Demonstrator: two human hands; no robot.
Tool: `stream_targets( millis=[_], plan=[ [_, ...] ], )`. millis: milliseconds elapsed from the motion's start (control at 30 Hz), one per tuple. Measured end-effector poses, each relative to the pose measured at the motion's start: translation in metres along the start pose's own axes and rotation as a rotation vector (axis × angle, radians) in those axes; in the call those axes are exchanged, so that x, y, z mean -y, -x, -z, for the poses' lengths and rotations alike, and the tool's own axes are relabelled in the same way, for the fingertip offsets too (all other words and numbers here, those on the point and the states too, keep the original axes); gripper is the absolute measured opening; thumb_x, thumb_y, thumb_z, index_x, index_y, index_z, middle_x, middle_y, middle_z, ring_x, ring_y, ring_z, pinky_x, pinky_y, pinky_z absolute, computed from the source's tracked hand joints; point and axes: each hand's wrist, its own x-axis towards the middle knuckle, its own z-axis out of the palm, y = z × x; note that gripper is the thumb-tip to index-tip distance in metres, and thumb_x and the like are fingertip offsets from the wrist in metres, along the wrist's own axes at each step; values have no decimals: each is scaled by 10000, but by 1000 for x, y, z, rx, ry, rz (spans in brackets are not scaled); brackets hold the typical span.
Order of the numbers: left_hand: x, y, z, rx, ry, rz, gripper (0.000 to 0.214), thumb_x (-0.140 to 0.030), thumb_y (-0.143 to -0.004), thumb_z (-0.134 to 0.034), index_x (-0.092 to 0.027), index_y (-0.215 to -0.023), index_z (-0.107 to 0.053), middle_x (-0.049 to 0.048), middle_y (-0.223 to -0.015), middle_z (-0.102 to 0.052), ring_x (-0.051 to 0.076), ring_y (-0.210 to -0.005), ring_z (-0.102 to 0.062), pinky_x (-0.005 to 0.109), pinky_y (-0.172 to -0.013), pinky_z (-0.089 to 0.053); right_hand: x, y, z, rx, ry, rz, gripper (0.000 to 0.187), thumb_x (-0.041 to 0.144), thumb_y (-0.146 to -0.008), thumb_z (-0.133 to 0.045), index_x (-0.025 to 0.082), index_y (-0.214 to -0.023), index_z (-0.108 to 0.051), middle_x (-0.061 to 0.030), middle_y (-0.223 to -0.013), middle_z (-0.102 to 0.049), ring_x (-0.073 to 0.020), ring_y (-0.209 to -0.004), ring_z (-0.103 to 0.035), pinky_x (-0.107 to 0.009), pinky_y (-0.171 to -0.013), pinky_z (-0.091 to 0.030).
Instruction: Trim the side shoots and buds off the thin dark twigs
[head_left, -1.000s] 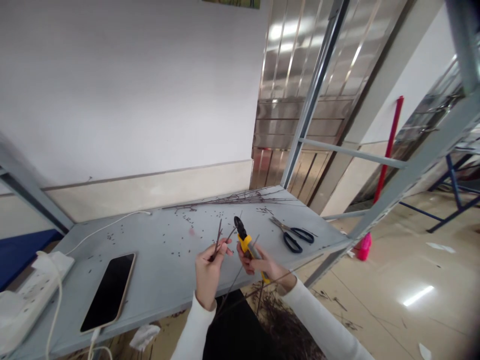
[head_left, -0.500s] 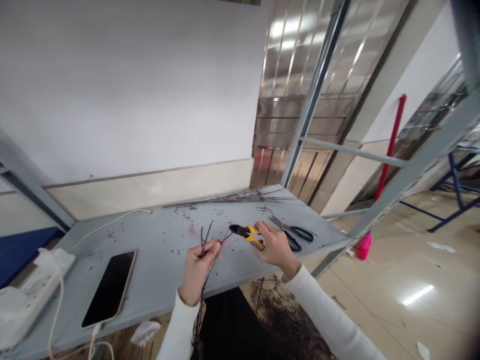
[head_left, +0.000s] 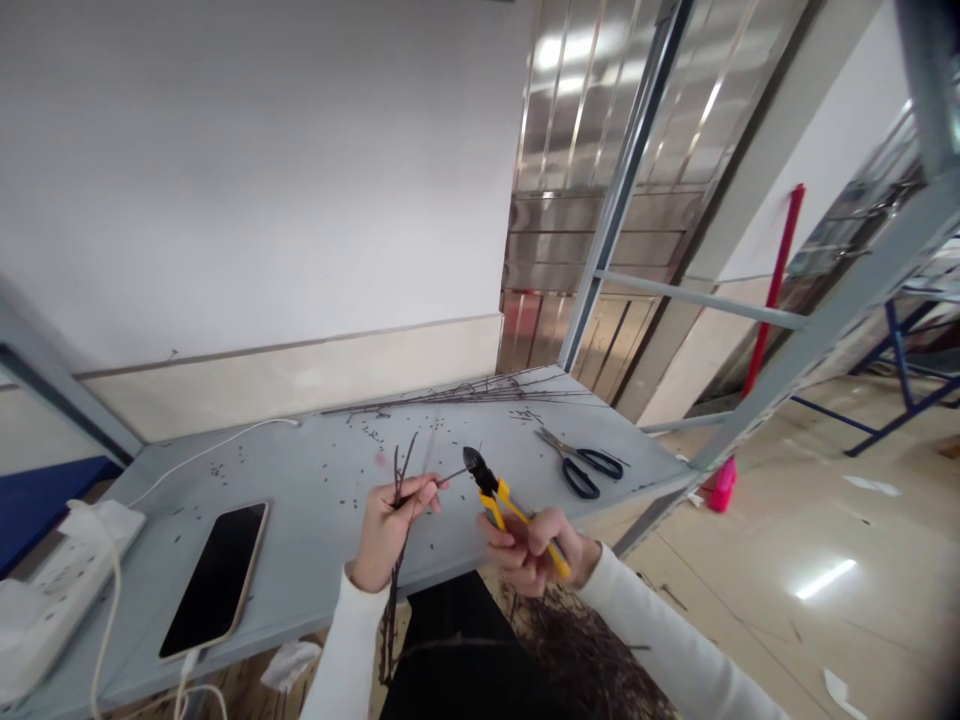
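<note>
My left hand [head_left: 388,532] is shut on a small bunch of thin dark twigs [head_left: 395,590], which stick out above and below the fist. One side twig [head_left: 454,474] points right from the fingers. My right hand [head_left: 534,552] grips the yellow-and-black handles of diagonal cutters [head_left: 496,503]. Their black jaws sit just right of that side twig's tip, with a small gap that I can barely make out. Both hands are over the front edge of a grey metal shelf [head_left: 315,480].
Black-handled scissors [head_left: 579,466] lie on the shelf to the right. A phone [head_left: 214,580] on a charging cable and a power strip [head_left: 71,570] are at the left. Twigs lie along the back [head_left: 465,393], bits are scattered about, and a heap of twigs [head_left: 577,655] is on the floor below.
My right hand has come back from over the scissors toward me, and the cutters have turned from lying flat to tilting up. The twig bunch stands more upright.
</note>
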Motion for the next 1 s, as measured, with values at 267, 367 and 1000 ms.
stream_targets(
  millis=[267,367,1000],
  plan=[
    [16,-1,-9,16,32,36,347,-437,-705,-668,-141,-526,-650,-4,-506,-550,62,-395,-245,229,-401,-182,-15,-6,8,-93,86,11,274,315,-539,-443,248,-726,-254,98,-525,-233,-60,-387,-149,-176,-374,-174],
    [18,0,-11,22,109,113,322,-450,-665,-691,-130,-636,-693,-28,-469,-513,46,-377,-201,219,-398,-122,-5,-10,-1,-371,514,311,223,245,-568,-475,225,-764,-372,62,-618,-336,-82,-481,-291,-207,-458,-274],
    [14,-12,22,167,170,321,335,-412,-551,-781,-95,-645,-723,-56,-379,-385,19,-370,-145,229,-402,-12,16,9,2,-616,1251,338,221,121,-559,-487,222,-716,-368,88,-559,-252,-81,-496,-220,-223,-482,-169]
  ],
)
